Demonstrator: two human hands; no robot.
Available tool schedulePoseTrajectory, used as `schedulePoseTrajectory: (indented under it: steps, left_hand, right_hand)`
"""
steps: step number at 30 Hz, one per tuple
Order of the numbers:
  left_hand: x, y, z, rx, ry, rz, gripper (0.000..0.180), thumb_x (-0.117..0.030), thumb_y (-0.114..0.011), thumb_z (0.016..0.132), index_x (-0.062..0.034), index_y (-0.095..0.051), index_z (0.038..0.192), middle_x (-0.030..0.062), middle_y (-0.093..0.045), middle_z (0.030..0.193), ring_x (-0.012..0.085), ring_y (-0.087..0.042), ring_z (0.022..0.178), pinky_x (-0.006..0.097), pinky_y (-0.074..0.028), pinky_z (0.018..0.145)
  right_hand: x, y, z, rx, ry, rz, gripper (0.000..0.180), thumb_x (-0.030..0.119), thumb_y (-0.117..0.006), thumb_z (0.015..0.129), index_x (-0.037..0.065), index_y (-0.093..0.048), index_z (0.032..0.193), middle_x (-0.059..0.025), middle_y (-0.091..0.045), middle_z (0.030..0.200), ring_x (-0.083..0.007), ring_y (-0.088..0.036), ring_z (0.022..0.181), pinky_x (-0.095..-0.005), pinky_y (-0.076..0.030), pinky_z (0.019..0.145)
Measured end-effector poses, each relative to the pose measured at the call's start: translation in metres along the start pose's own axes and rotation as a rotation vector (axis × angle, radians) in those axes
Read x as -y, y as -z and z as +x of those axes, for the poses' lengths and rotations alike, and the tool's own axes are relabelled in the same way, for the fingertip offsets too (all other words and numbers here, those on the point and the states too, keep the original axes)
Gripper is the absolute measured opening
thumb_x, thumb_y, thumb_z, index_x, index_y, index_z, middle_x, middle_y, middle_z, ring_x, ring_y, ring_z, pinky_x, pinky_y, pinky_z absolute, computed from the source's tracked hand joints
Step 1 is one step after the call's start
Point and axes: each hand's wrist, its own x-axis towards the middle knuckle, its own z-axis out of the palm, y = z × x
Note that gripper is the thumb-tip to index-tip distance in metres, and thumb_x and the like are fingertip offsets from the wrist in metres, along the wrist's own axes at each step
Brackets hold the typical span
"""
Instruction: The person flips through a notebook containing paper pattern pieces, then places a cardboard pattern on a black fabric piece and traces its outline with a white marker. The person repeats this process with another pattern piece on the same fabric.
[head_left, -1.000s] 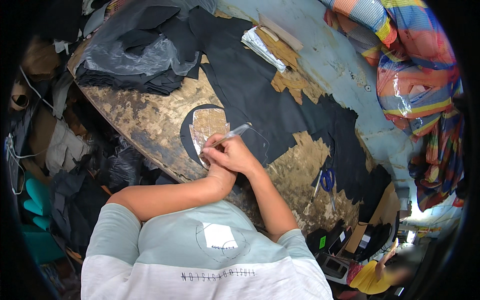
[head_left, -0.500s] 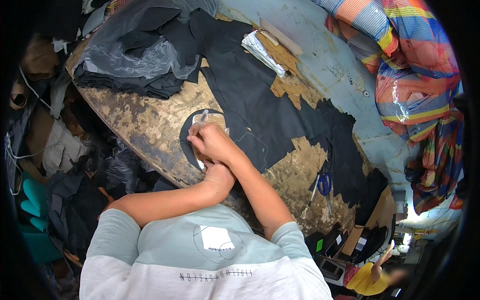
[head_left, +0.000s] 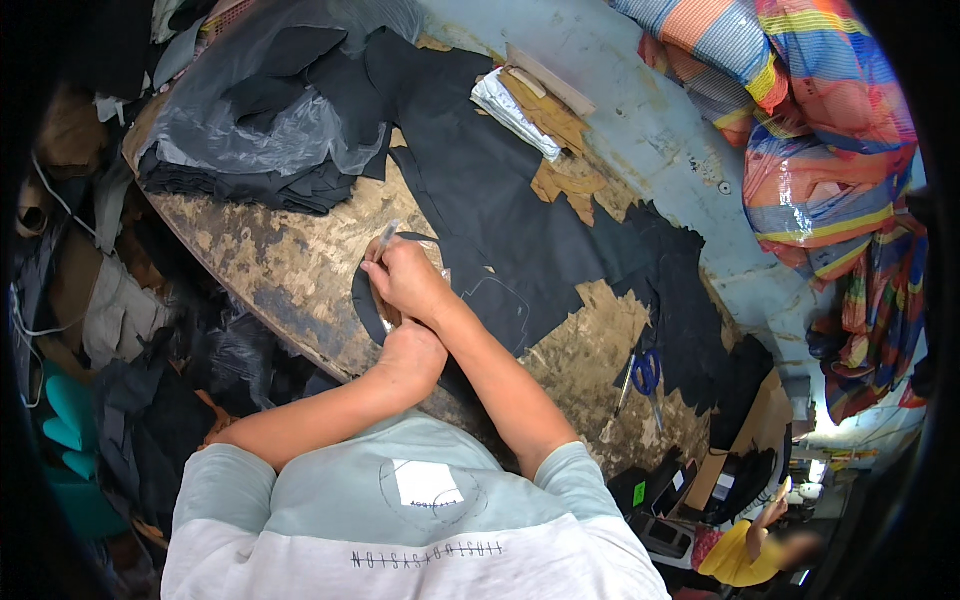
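Note:
My right hand (head_left: 408, 278) is closed around a clear, slim pen (head_left: 386, 237), its upper end leaning away from me. Under that hand lies a brown, shiny flat pattern piece (head_left: 384, 310) on a black sheet of leather-like material (head_left: 500, 215), whose rounded edge curls round it at the left. My left hand (head_left: 414, 355) presses down just below the right wrist, crossing under it. The left fingers are hidden, and so is the pen's tip. Thin pale outlines are drawn on the black sheet to the right of my right wrist.
Blue-handled scissors (head_left: 648, 372) and a thin pointed tool (head_left: 625, 388) lie on the worn wooden table (head_left: 260, 240). Folded black pieces (head_left: 240, 185) under clear plastic are stacked at the far left. White papers (head_left: 515, 115) rest on brown scraps. A person in yellow (head_left: 745, 558) is at lower right.
Both hands have shifted slightly left in the picture, partly with the whole view. The pen leans more to the left, and more of the left hand is tucked under the right wrist.

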Motion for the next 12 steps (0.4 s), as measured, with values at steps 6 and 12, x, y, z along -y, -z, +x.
schedulePoseTrajectory:
  steps: [6, 12]
  left_hand:
    - [0.014, -0.002, 0.001, -0.21, -0.009, -0.13, 0.016, -0.005, -0.063, 0.063, 0.0006, -0.068, 0.078, 0.0204, -0.064, 0.087, 0.0321, -0.06, 0.085, 0.035, -0.05, 0.072]
    - [0.027, 0.005, 0.015, -0.042, 0.046, -0.163, 0.025, -0.007, -0.066, 0.062, 0.0064, -0.067, 0.082, 0.0231, -0.062, 0.092, 0.0348, -0.053, 0.098, 0.038, -0.039, 0.092]
  right_hand:
    - [-0.005, 0.015, 0.006, 0.071, -0.061, -0.092, 0.014, 0.009, -0.065, 0.076, -0.005, -0.063, 0.077, -0.0216, -0.06, 0.069, -0.0355, -0.059, 0.062, -0.0383, -0.048, 0.059]
    - [-0.021, 0.009, 0.018, -0.086, 0.012, -0.09, 0.014, 0.009, -0.066, 0.075, -0.004, -0.064, 0.078, -0.0212, -0.063, 0.073, -0.032, -0.063, 0.066, -0.0371, -0.049, 0.062]
